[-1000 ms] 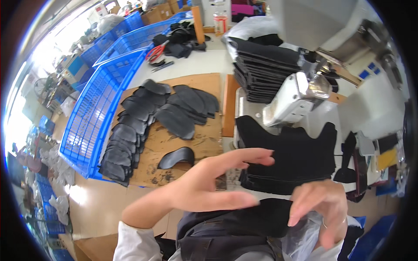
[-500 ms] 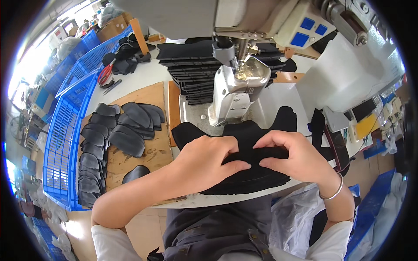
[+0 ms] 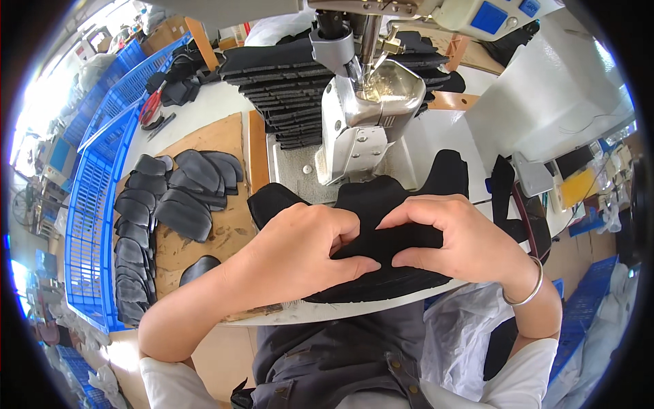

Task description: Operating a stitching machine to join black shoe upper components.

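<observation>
A wide black fabric piece (image 3: 371,194) with a scalloped far edge lies at the front of the white table, just before the post of a sewing machine (image 3: 361,146). My left hand (image 3: 300,249) grips its middle from the left, thumb and bent fingers closing on the cloth. From the right, my right hand (image 3: 463,238) pinches the same piece, its thumb near my left thumb. The fingertips press into the dark cloth, so their exact grip is partly hidden. Above the post, the needle area (image 3: 368,61) stands apart from the fabric.
Behind the post rises a stack of black pieces (image 3: 272,85). Dark curved pads (image 3: 184,215) lie on a brown board (image 3: 228,140) at left, beside a blue crate (image 3: 88,238). Red-handled scissors (image 3: 151,109) lie farther back. A black strip (image 3: 502,187) is at right.
The view has shifted slightly, so the machine and table appear a little farther left. Both hands keep nearly the same grip on the black fabric piece.
</observation>
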The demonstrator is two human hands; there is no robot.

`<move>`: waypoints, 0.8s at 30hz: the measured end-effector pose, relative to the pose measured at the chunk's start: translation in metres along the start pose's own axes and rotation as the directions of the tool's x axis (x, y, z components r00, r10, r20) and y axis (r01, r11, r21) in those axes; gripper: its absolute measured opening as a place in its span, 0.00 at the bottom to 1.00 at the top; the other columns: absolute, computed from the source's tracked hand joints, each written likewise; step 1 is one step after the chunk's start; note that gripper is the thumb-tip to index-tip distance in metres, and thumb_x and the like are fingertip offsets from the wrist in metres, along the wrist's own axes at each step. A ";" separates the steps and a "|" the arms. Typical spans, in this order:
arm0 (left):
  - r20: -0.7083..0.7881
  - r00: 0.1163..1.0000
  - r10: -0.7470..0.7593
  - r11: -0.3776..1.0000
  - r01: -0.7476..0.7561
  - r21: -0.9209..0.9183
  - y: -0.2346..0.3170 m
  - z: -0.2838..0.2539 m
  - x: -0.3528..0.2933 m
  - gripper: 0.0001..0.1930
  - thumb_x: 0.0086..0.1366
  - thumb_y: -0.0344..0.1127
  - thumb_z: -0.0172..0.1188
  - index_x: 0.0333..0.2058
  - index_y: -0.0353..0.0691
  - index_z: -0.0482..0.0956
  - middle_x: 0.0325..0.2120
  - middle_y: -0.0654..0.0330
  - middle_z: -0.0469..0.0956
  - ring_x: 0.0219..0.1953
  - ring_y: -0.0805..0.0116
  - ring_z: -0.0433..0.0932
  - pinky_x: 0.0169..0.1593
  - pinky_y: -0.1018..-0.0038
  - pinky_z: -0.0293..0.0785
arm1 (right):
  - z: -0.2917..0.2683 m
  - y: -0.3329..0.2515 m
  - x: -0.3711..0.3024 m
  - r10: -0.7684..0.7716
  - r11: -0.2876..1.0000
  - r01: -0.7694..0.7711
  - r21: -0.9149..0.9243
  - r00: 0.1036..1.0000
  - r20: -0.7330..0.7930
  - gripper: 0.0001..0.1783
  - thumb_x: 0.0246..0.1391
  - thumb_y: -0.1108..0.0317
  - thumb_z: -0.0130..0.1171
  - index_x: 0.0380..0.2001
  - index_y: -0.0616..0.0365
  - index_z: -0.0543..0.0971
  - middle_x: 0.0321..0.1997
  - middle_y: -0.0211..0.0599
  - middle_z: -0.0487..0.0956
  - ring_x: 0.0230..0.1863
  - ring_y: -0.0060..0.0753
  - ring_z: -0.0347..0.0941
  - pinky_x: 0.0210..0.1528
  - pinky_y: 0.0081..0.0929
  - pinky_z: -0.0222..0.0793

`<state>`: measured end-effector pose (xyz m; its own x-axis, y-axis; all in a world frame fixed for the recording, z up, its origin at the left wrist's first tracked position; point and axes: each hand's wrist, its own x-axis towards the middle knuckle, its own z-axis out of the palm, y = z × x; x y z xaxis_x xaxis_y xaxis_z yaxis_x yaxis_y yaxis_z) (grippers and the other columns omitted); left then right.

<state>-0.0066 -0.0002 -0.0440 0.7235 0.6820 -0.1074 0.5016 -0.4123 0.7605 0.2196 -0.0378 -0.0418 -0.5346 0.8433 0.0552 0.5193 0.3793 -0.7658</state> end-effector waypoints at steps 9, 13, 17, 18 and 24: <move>0.009 0.998 0.058 0.998 -0.058 0.032 -0.005 0.000 0.001 0.22 0.54 0.41 0.71 0.18 0.34 0.67 0.11 0.62 0.60 0.15 0.73 0.57 0.20 0.73 0.54 | -0.003 0.000 0.003 0.025 1.000 -0.026 0.012 0.998 0.050 0.19 0.45 0.71 0.67 0.41 0.66 0.77 0.40 0.48 0.80 0.43 0.51 0.77 0.46 0.35 0.72; -0.013 0.996 0.092 0.994 -0.091 0.067 -0.006 0.002 0.000 0.21 0.53 0.41 0.71 0.19 0.34 0.67 0.11 0.60 0.62 0.14 0.70 0.58 0.20 0.72 0.56 | -0.001 -0.001 0.003 0.020 1.000 -0.019 -0.010 0.999 0.038 0.18 0.45 0.71 0.67 0.41 0.66 0.77 0.39 0.48 0.79 0.43 0.51 0.76 0.45 0.35 0.72; -0.040 0.992 0.117 0.989 -0.113 0.091 -0.007 0.004 0.000 0.21 0.53 0.41 0.71 0.19 0.35 0.68 0.11 0.59 0.63 0.14 0.68 0.60 0.20 0.72 0.57 | -0.001 0.000 0.003 0.000 1.000 0.000 -0.021 0.999 0.035 0.18 0.45 0.71 0.67 0.41 0.65 0.77 0.39 0.48 0.79 0.42 0.51 0.76 0.44 0.35 0.72; -0.040 0.992 0.119 0.989 -0.115 0.089 -0.007 0.005 0.000 0.21 0.53 0.41 0.71 0.19 0.35 0.68 0.11 0.59 0.63 0.14 0.68 0.60 0.20 0.72 0.57 | 0.000 0.000 0.003 0.001 1.000 0.000 -0.024 0.999 0.032 0.18 0.45 0.71 0.67 0.40 0.65 0.77 0.38 0.48 0.79 0.42 0.51 0.76 0.44 0.35 0.72; -0.059 0.994 0.090 0.990 -0.083 0.112 -0.006 0.005 -0.003 0.19 0.53 0.40 0.71 0.20 0.35 0.69 0.11 0.57 0.66 0.14 0.64 0.64 0.21 0.71 0.60 | 0.001 -0.003 0.006 -0.029 0.998 0.031 -0.051 0.999 0.045 0.20 0.42 0.71 0.68 0.39 0.65 0.76 0.38 0.48 0.78 0.41 0.52 0.76 0.43 0.36 0.71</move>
<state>-0.0092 -0.0026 -0.0519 0.7363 0.6767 -0.0002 0.4896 -0.5326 0.6904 0.2142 -0.0343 -0.0398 -0.5791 0.8138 0.0483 0.5354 0.4243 -0.7303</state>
